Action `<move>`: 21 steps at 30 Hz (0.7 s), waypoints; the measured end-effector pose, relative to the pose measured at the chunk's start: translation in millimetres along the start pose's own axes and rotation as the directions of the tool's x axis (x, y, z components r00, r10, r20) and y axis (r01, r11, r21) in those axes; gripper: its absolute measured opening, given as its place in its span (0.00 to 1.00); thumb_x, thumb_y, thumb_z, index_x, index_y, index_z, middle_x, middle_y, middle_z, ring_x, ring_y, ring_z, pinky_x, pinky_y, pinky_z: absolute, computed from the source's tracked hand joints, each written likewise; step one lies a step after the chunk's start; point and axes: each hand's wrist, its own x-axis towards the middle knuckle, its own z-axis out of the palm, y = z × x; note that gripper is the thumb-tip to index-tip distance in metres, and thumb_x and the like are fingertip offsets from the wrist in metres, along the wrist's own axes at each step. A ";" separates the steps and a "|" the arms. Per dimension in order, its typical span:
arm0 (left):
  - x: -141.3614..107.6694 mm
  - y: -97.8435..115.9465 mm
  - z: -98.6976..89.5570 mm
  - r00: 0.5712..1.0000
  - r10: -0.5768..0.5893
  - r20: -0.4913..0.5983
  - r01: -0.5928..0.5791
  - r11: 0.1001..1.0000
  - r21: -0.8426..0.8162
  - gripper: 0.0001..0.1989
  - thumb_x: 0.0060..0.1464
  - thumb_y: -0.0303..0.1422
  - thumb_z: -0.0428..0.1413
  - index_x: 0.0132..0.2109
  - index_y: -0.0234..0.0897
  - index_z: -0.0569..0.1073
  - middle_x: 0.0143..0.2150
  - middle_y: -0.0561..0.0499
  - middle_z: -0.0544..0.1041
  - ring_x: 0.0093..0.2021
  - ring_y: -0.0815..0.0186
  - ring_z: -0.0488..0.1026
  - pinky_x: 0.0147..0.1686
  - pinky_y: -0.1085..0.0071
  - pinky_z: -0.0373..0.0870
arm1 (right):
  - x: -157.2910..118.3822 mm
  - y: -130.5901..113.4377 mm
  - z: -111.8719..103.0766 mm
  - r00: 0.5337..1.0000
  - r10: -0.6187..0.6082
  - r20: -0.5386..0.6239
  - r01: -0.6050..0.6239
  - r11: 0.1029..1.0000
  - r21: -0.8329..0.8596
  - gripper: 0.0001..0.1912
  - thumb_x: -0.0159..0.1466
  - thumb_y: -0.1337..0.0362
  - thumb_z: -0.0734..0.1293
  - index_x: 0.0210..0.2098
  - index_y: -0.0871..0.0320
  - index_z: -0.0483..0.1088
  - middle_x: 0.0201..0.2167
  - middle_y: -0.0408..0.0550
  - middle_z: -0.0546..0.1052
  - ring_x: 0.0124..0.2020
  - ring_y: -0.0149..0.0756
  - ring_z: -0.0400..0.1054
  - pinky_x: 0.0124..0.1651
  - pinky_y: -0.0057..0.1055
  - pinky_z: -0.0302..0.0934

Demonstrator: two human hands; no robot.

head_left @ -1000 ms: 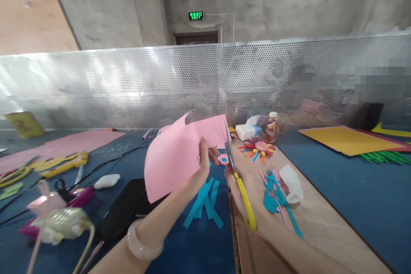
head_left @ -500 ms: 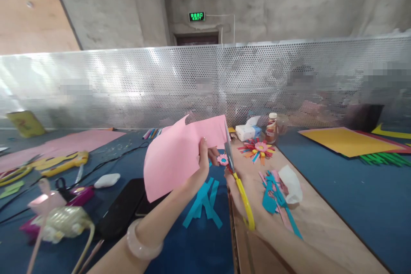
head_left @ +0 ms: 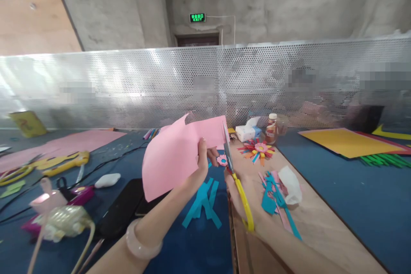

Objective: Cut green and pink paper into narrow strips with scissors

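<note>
The pink paper (head_left: 171, 160) is hanging mostly to the left of the left fingers (head_left: 202, 149), with a narrower arm running past them to the right — and that arm's far end is meeting the blades of the scissors (head_left: 238, 181). The arm's long axis is running roughly sideways, while the scissors are pointing up and away from the right fingers (head_left: 229, 180), leaning a little left, so the two are crossing. The left fingers are sitting nearer to the paper; the right ones are staying off it, just below the blades.

The left fingers are pinching the sheet, thumb showing in front and the others curling behind its lower edge. The right fingers are closing around the yellow handle — how spread they are inside it is hidden. How far the blades are parting is hard to tell.

A small pink flower (head_left: 222, 160) with a blue centre is showing just beside the left fingertips, close to the blades; whether anything is holding it is unclear. Blue strips (head_left: 203, 201) are lying below the left fingers on the surface (head_left: 192, 252).
</note>
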 end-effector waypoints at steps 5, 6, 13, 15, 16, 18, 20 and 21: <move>-0.4 1.4 -1.4 1.000 0.007 0.018 -0.007 1.000 0.007 0.26 0.59 0.46 0.34 0.23 0.38 0.64 0.14 0.56 0.65 0.18 0.70 0.65 0.33 0.70 0.65 | 1.5 -0.9 -0.5 0.999 -0.040 -0.001 0.040 0.999 0.026 0.21 0.60 0.52 0.52 0.21 0.60 0.59 0.14 0.43 0.62 0.16 0.27 0.57 0.19 0.22 0.47; -0.3 1.4 -1.4 1.000 0.009 0.021 -0.009 1.000 0.009 0.25 0.59 0.46 0.34 0.23 0.38 0.65 0.14 0.56 0.65 0.18 0.70 0.65 0.33 0.70 0.65 | 1.6 -1.3 -0.8 0.998 -0.056 -0.009 0.056 0.998 0.022 0.21 0.60 0.52 0.52 0.20 0.60 0.58 0.13 0.43 0.62 0.16 0.26 0.57 0.20 0.22 0.47; 0.1 1.9 -0.1 1.000 0.014 -0.005 -0.014 1.000 0.000 0.26 0.59 0.45 0.35 0.23 0.38 0.65 0.13 0.56 0.65 0.18 0.69 0.66 0.31 0.70 0.65 | 0.9 0.7 -1.3 0.997 -0.073 -0.011 0.073 0.997 -0.003 0.18 0.60 0.56 0.53 0.19 0.60 0.57 0.13 0.42 0.61 0.16 0.25 0.56 0.20 0.22 0.46; -0.1 2.3 -0.7 1.000 0.010 0.000 -0.010 1.000 0.007 0.25 0.60 0.45 0.35 0.23 0.38 0.65 0.14 0.56 0.65 0.18 0.69 0.66 0.32 0.70 0.65 | 0.4 0.9 -1.3 0.997 -0.077 -0.020 0.077 0.997 -0.023 0.18 0.60 0.57 0.53 0.19 0.60 0.58 0.13 0.42 0.61 0.16 0.25 0.55 0.20 0.21 0.45; -0.1 2.2 -1.2 1.000 0.012 0.006 -0.012 1.000 0.012 0.25 0.60 0.44 0.35 0.23 0.38 0.65 0.14 0.56 0.65 0.18 0.69 0.66 0.33 0.70 0.65 | 0.2 0.7 -1.3 0.997 -0.075 -0.022 0.074 0.997 -0.028 0.18 0.60 0.57 0.53 0.19 0.60 0.58 0.13 0.42 0.60 0.16 0.25 0.54 0.19 0.22 0.44; -0.3 1.5 -2.1 1.000 0.016 0.013 -0.016 1.000 0.014 0.25 0.60 0.45 0.35 0.23 0.38 0.65 0.14 0.56 0.66 0.18 0.69 0.66 0.34 0.70 0.65 | -0.1 0.2 -1.3 0.997 -0.070 -0.018 0.070 0.997 -0.024 0.18 0.60 0.56 0.53 0.19 0.60 0.58 0.13 0.41 0.59 0.16 0.24 0.53 0.19 0.21 0.43; -0.4 0.4 -2.7 1.000 0.008 0.008 -0.008 1.000 0.013 0.25 0.60 0.45 0.35 0.23 0.38 0.66 0.14 0.56 0.66 0.19 0.69 0.67 0.36 0.69 0.65 | -0.4 0.2 -1.2 0.998 -0.062 -0.017 0.062 0.998 -0.009 0.18 0.60 0.56 0.54 0.19 0.60 0.57 0.13 0.41 0.59 0.16 0.24 0.54 0.19 0.21 0.43; -0.5 0.2 -2.8 1.000 0.005 0.004 -0.005 1.000 0.011 0.26 0.60 0.45 0.35 0.23 0.38 0.66 0.14 0.56 0.66 0.20 0.69 0.67 0.36 0.69 0.65 | -0.5 0.6 -1.2 0.998 -0.053 -0.016 0.053 0.999 -0.003 0.17 0.60 0.57 0.54 0.19 0.60 0.57 0.13 0.41 0.59 0.16 0.24 0.54 0.19 0.21 0.44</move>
